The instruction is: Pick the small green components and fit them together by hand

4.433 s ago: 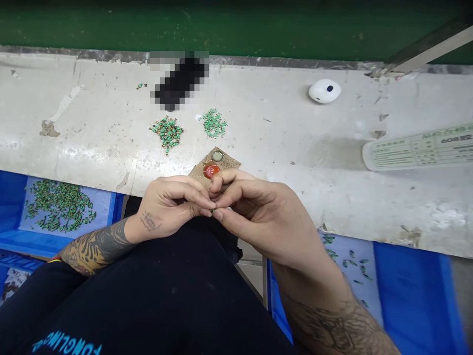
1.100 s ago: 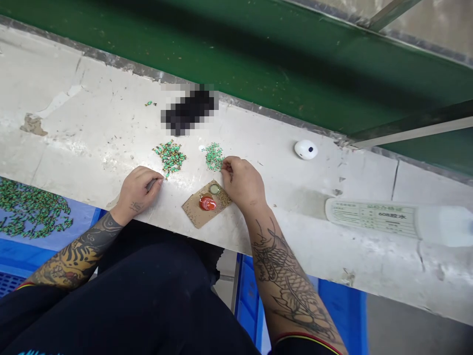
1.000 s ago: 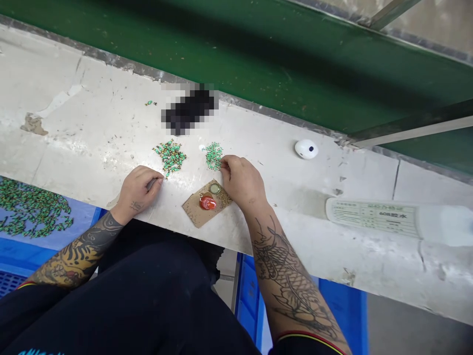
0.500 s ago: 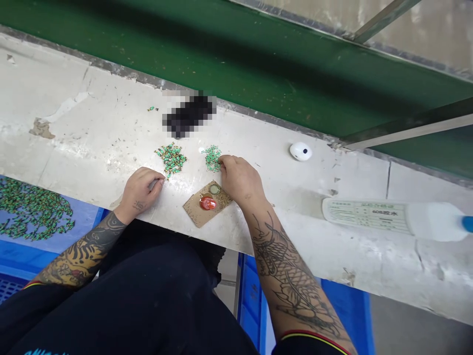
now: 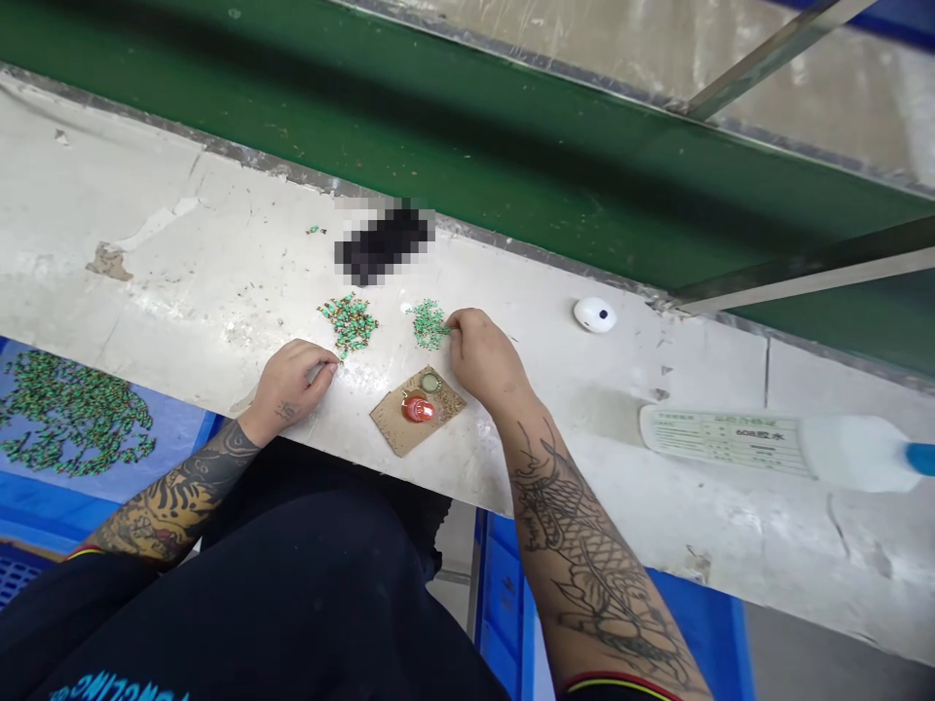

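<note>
A white plastic bottle is laid along the counter's right end; a white dome is set near its back edge.

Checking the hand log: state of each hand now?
Left hand: curled, fingertips by the heap of small green-and-gold pieces; grip cannot be told.
Right hand: curled, fingertips at a smaller green heap; grip cannot be told.

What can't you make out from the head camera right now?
All in the head view:
Black object: pixelated.
Left hand: its curled fingers hide whatever they may hold.
Right hand: its fingers hide what they touch.
Green pieces: too small to show their shape.
White bottle: cut off by the right edge.
</note>
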Demonstrator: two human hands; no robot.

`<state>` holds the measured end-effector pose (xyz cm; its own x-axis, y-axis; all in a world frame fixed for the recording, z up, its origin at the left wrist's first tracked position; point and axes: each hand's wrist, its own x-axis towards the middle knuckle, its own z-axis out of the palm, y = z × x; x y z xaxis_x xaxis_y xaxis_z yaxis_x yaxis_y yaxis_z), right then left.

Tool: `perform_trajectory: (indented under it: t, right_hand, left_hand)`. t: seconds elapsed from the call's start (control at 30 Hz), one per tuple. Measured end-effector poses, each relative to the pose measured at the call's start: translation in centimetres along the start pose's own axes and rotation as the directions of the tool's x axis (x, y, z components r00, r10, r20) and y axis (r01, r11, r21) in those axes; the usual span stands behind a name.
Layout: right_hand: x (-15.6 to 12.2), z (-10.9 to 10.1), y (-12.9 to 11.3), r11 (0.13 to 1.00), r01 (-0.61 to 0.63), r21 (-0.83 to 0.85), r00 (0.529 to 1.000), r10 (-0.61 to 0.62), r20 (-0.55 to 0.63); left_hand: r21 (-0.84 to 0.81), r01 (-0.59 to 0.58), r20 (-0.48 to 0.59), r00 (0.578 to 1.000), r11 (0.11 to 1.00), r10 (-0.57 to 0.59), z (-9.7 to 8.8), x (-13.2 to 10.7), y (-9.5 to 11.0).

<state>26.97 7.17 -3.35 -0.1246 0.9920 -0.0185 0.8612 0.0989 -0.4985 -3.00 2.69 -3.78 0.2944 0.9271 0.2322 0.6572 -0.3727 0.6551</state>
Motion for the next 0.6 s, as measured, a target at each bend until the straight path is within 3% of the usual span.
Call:
perform_trajectory:
  t: [0.13,0.27,0.47,0.6]
  right_hand:
    - [-0.5,0.0,0.2,0.957,-0.044,0.287,0.993,0.073,-0.091]
    - [-1.1,0.1,-0.9,0.810,-0.013,0.586,0.986,0.108,-0.128]
    - [-1.9,-0.8,-3.7,0.551,0.002,0.834,0.991,0.109,-0.074]
    - [-2.6,-0.8,-4.6,0.426,-0.025,0.904,0.991,0.133,-0.035]
  left_hand:
    - [-0.038,0.001,-0.046,0.999,0.999,-0.003,-0.6,0.0,0.7]
    - [-0.123,-0.047,-0.028,0.999,0.991,0.044,-0.6,2.5,3.6]
    - [-0.319,-0.047,0.125,0.988,0.947,0.091,2.0,8.7,7.7]
    - [-0.303,-0.159,0.098,0.976,0.940,0.197,3.8,9.8,8.2]
